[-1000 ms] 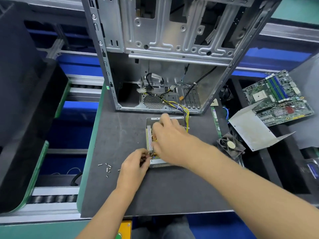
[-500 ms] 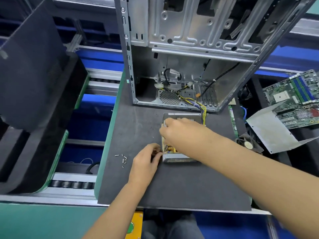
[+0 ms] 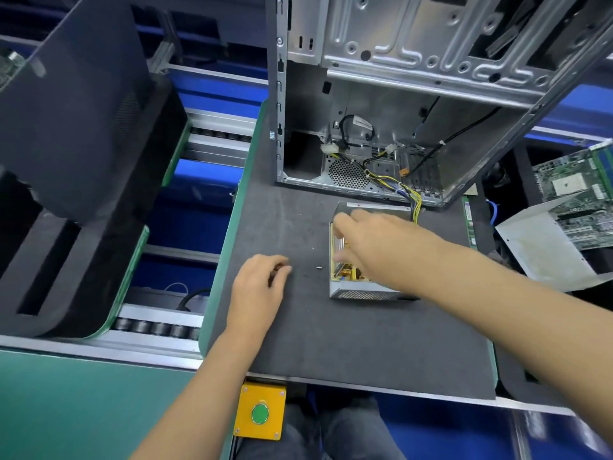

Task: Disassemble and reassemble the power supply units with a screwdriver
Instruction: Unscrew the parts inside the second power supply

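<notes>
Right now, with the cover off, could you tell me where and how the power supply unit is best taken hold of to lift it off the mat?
Grip the power supply unit by its two long metal side walls, coming from above. It sits flat with its open top up, so the walls are the firm parts; fingers should stay off the exposed board. Its wires run into the computer case, so lift gently.

The worktop (image 3: 331,343) is dark grey with a green edge, and on it sits a silver-grey power supply unit (image 3: 365,293) with a fine mesh grille on its near wall and yellow parts inside. The computer case (image 3: 414,44) behind is bare silver metal with a round perforated vent, trailing yellow, black and blue wires (image 3: 413,202). A yellow box (image 3: 260,411) carries a green button; the circuit board (image 3: 577,194) is green.
</notes>
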`<state>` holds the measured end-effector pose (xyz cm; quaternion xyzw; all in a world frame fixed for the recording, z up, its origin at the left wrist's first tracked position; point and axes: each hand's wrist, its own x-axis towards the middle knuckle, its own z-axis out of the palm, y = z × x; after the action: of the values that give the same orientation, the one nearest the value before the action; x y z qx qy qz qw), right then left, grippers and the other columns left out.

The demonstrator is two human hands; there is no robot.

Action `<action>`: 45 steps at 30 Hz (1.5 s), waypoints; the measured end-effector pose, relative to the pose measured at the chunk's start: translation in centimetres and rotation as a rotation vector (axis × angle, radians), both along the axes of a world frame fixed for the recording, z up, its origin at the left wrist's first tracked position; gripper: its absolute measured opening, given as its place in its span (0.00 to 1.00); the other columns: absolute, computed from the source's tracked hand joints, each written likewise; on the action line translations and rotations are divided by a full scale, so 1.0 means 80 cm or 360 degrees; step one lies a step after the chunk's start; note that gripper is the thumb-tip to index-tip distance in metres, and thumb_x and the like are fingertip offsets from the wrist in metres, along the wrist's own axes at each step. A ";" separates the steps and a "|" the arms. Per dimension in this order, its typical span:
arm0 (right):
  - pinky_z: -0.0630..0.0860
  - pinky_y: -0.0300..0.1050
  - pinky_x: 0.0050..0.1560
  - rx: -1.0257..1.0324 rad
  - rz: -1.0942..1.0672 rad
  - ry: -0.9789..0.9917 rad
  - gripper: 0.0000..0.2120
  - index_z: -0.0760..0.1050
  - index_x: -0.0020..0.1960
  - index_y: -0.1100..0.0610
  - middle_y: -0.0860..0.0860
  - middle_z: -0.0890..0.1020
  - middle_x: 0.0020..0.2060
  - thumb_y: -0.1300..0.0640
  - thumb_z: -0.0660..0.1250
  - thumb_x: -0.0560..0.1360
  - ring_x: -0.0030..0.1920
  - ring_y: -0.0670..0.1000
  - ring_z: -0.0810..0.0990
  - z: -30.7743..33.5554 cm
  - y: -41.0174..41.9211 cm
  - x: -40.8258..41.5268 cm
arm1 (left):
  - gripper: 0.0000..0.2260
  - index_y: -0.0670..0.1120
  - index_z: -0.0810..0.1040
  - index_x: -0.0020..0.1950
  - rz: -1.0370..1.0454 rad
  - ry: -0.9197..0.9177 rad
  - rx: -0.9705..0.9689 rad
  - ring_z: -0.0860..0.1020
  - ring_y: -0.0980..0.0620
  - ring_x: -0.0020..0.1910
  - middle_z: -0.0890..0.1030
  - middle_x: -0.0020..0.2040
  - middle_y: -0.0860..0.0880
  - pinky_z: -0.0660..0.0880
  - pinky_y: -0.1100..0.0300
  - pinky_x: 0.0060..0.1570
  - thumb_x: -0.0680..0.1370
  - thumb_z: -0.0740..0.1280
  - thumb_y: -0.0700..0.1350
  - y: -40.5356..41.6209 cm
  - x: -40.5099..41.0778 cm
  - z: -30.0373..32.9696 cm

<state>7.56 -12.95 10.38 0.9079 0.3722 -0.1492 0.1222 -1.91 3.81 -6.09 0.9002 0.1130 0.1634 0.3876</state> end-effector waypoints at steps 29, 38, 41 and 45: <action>0.65 0.47 0.37 -0.0144 -0.0027 -0.0155 0.17 0.68 0.54 0.55 0.54 0.74 0.47 0.41 0.53 0.82 0.52 0.60 0.79 0.000 -0.003 -0.008 | 0.07 0.43 0.82 0.49 0.0324 0.0246 -0.1587 0.81 0.54 0.35 0.82 0.36 0.52 0.76 0.65 0.35 0.82 0.64 0.39 -0.024 0.034 0.017; 0.72 0.48 0.40 -0.0136 -0.0081 -0.0145 0.10 0.74 0.62 0.47 0.51 0.72 0.38 0.53 0.58 0.84 0.48 0.60 0.81 -0.013 -0.007 -0.022 | 0.05 0.42 0.83 0.51 0.0251 0.0313 -0.2173 0.85 0.51 0.43 0.86 0.41 0.48 0.78 0.65 0.39 0.81 0.67 0.36 -0.033 0.032 0.017; 0.77 0.50 0.44 0.0053 -0.0287 0.0104 0.09 0.68 0.60 0.50 0.52 0.69 0.44 0.52 0.61 0.80 0.47 0.59 0.78 -0.009 -0.020 -0.028 | 0.05 0.41 0.83 0.52 0.0236 0.0329 -0.2193 0.86 0.49 0.44 0.86 0.42 0.46 0.79 0.64 0.41 0.80 0.68 0.35 -0.033 0.033 0.017; 0.76 0.49 0.42 0.0041 -0.0091 -0.0004 0.08 0.70 0.53 0.55 0.52 0.69 0.49 0.64 0.65 0.76 0.44 0.55 0.76 -0.011 -0.021 -0.014 | 0.05 0.41 0.82 0.51 0.0255 0.0350 -0.2208 0.86 0.49 0.44 0.86 0.42 0.46 0.79 0.64 0.40 0.79 0.69 0.34 -0.035 0.033 0.015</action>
<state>6.46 -14.60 9.48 0.9198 0.3480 -0.1467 0.1066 0.71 1.03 -4.87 0.4455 0.2956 -0.0101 0.8450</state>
